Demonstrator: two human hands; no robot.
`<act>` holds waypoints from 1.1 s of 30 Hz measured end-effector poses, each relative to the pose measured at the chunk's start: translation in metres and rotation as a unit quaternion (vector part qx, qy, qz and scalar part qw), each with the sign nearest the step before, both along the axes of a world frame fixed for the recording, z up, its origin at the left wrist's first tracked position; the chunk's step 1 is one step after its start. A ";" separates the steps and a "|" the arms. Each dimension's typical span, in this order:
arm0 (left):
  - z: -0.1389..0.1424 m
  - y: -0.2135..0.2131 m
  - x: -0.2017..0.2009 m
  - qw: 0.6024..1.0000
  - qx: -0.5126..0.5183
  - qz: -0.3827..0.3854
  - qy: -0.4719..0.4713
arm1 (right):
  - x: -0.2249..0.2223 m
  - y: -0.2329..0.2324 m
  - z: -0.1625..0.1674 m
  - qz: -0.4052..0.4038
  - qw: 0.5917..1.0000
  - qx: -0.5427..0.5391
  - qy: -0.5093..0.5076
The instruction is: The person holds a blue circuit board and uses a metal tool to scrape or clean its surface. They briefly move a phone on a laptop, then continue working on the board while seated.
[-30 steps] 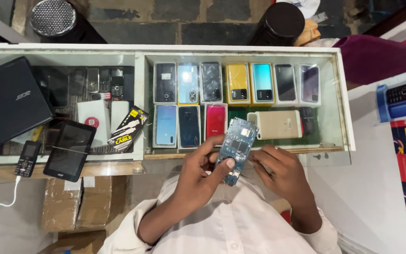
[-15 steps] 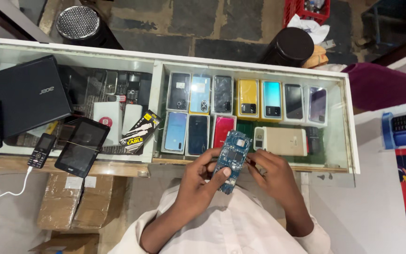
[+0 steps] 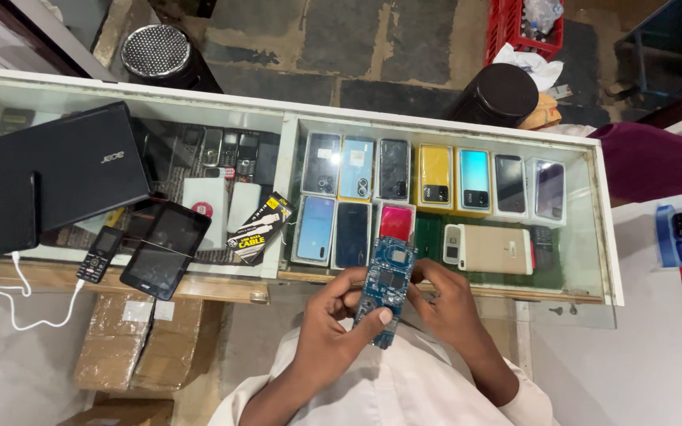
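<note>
Both hands meet on one bare blue circuit board [image 3: 386, 288], held upright above my lap. My left hand [image 3: 333, 327] is closed around its lower half, thumb across the front; my right hand [image 3: 447, 304] pinches its edge. A slack grip could drop it against the glass tabletop [image 3: 586, 292] just beyond my knuckles.

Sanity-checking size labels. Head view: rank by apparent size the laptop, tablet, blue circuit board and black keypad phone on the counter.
1. Laptop, by far the largest.
2. Tablet.
3. Circuit board, though it is held in the hands above the counter and nearer the camera, so it looks bigger than it would lying there.
4. Keypad phone, smallest.
</note>
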State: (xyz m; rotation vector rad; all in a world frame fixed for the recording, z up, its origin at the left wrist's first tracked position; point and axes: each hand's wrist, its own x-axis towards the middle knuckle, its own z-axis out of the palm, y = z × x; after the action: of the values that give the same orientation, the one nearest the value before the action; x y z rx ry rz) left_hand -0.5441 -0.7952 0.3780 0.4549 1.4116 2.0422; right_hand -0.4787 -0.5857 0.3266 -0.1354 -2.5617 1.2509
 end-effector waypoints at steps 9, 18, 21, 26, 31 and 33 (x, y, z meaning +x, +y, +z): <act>0.029 -0.035 -0.035 0.992 0.047 -0.035 0.110 | 0.009 -0.046 -0.013 -0.052 0.997 -0.009 -0.061; 0.057 -0.037 -0.049 0.968 0.133 -0.128 0.169 | 0.039 -0.072 -0.031 -0.041 0.988 0.013 -0.145; 0.064 -0.033 -0.032 0.954 0.174 -0.123 0.209 | 0.059 -0.071 -0.028 0.005 0.978 0.018 -0.206; 0.062 -0.034 0.012 0.953 0.174 -0.157 0.190 | 0.107 -0.084 -0.029 -0.022 0.959 -0.275 -0.071; 0.051 -0.039 0.078 0.962 0.155 -0.195 0.113 | 0.179 -0.104 -0.023 -0.108 0.985 -0.136 0.022; 0.044 -0.040 0.110 0.970 0.108 -0.198 0.087 | 0.211 -0.112 -0.017 -0.142 0.989 0.017 0.041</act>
State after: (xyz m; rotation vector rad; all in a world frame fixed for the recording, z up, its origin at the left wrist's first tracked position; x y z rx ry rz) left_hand -0.4339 -0.8350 0.4220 0.9485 1.0869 1.8623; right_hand -0.2676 -0.6975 0.3094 -0.4168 -2.3904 1.0817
